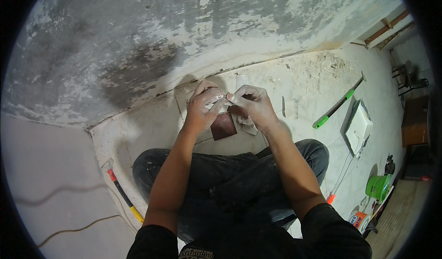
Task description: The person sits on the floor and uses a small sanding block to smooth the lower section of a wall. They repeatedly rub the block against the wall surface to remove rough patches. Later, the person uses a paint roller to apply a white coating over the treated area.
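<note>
Black sleeves (338,226) and dust-marked dark trousers (230,180) are set nearest the camera. At far left, a flat scraper (120,187) with a red, black and yellow handle is laid on the floor (161,121), its blade aimed up and slightly left. At the middle, near the base of the scuffed grey wall (152,33), a small pale scrap (222,98) is held between both hands; its long axis seems to be set roughly left to right, though most of it is hidden by fingers. Its left part is pinched in the narrow grip of the powder-coated left hand (201,107), its right end in the equally narrow grip of the right hand (255,106). Beneath them, a grainy maroon square (223,127) is laid flat, slightly turned, with pale pieces (248,126) to its right. Further right, a green-and-black-handled tool (340,103) is pointed up and right, beside a white plastic tray (360,128); beyond, a round green tub (378,186) is placed.
</note>
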### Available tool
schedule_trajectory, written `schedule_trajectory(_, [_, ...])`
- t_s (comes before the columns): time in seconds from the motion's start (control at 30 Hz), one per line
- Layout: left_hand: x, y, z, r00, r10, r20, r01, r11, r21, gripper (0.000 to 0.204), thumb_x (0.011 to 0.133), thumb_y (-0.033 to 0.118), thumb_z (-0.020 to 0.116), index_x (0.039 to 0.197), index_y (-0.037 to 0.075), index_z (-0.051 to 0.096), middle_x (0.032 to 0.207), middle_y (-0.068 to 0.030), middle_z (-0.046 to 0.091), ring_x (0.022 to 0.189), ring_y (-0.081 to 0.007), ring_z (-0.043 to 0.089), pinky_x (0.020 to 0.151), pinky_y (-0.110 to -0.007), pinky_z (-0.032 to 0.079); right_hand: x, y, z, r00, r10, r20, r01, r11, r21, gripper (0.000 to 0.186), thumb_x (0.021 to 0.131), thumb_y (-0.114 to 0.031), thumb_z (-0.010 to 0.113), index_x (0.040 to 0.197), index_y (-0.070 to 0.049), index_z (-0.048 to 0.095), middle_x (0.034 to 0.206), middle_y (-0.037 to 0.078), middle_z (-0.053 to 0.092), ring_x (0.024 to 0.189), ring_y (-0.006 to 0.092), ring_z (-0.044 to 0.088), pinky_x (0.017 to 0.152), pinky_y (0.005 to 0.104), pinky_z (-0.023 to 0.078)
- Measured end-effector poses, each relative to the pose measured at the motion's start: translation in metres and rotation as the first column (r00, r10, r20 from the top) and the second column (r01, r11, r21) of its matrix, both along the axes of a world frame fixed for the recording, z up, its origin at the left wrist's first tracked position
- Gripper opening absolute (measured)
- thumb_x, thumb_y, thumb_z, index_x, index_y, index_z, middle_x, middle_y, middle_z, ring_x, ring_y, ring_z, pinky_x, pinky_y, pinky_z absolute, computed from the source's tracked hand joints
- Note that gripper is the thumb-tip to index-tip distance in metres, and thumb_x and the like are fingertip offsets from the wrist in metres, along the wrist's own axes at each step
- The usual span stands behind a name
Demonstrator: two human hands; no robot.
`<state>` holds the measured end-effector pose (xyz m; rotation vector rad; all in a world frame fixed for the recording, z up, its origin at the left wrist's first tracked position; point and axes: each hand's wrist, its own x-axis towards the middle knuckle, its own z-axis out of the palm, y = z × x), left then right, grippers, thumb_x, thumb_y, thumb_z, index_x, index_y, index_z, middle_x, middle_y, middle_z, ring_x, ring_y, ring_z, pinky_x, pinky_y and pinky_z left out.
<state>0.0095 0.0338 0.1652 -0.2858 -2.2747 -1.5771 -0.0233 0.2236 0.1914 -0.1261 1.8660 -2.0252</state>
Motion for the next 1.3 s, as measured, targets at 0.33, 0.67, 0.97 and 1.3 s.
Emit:
schedule_trajectory(0.33, [0.0, 0.005, 0.012, 0.983, -0.06, 0.176, 0.008, 0.959, 0.283, 0.023, 0.087, 0.01, 0.074, 0.109, 0.003, 0.069, 0.113, -0.0095, 0.066, 0.099, -0.0153, 0.064, 0.085, -0.031, 0.053, 0.0, -0.003, 0.01, 0.998, -0.045, -0.047, 0.047, 0.998, 0.035, 0.006, 0.091, -0.006, 0.07, 0.093, -0.001, 0.071, 0.08, 0.003, 0.068, 0.07, 0.0078, 0.06, 0.06, 0.0223, 0.048])
schedule_trajectory(0.67, [-0.005, -0.009, -0.03, 0.911, -0.236, 0.339, 0.023, 0.848, 0.529, 0.017, 0.099, 0.011, 0.061, 0.107, -0.003, 0.067, 0.082, -0.0048, 0.067, 0.063, -0.0099, 0.06, 0.057, -0.024, 0.05, 0.001, -0.013, -0.005, 0.985, -0.048, 0.166, 0.06, 0.996, -0.066, 0.008, 0.094, -0.008, 0.066, 0.091, -0.001, 0.067, 0.077, 0.005, 0.066, 0.067, 0.0112, 0.064, 0.06, 0.0252, 0.054])
schedule_trajectory(0.97, [0.029, 0.024, -0.068, 0.803, -0.288, 0.522, -0.376, 0.435, 0.818, 0.033, 0.103, 0.03, 0.055, 0.128, 0.008, 0.058, 0.113, -0.0052, 0.064, 0.098, -0.0197, 0.063, 0.085, -0.037, 0.054, 0.017, -0.034, -0.039, 0.974, 0.048, 0.219, -0.075, 0.99, 0.116, 0.028, 0.098, -0.024, 0.064, 0.1, 0.003, 0.061, 0.08, 0.012, 0.067, 0.057, 0.0162, 0.064, 0.047, 0.0282, 0.054])
schedule_trajectory(1.3, [-0.004, -0.171, -0.196, 0.283, 0.683, 0.673, -0.717, 0.617, -0.325, 0.025, 0.093, 0.017, 0.059, 0.093, -0.006, 0.07, 0.079, -0.0116, 0.072, 0.063, -0.0181, 0.069, 0.054, -0.032, 0.055, 0.01, 0.014, 0.033, 0.977, -0.08, -0.198, 0.132, 0.954, 0.268, 0.039, 0.093, -0.022, 0.069, 0.121, 0.002, 0.054, 0.081, 0.015, 0.07, 0.068, 0.0165, 0.066, 0.063, 0.0304, 0.052])
